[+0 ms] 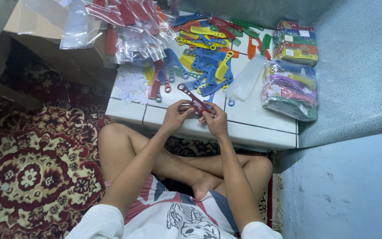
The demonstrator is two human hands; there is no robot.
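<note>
Dark red plastic, in the shape of a long-handled comb [192, 98], is being held between both hands just above the near edge of the low white tiled bench [261, 128]. The toothed end of the comb is being pinched by the left hand [176, 116] and the right hand [215, 120], whose fingers [203, 116] are being kept clamped on it from either side, while the handle with its small ring is being pointed up and to the left, away from the body. The two hands are being held close together, nearly touching.

Beyond the comb, a loose heap of blue, yellow, red, green and orange plastic combs [206, 53] is being kept spread over the middle of the bench. To the left of that heap, a pile of clear plastic sleeves with combs inside [129, 31] is being left partly over a brown cardboard box [49, 40]. Small white paper slips [131, 86] are being left scattered below those sleeves. At the right edge of the bench, stacked bundles of packed combs in clear wrap [290, 90] are being stored, and an empty clear bag [246, 79] is lying just beside them. The person is being seated cross-legged on a red patterned carpet [32, 168].
</note>
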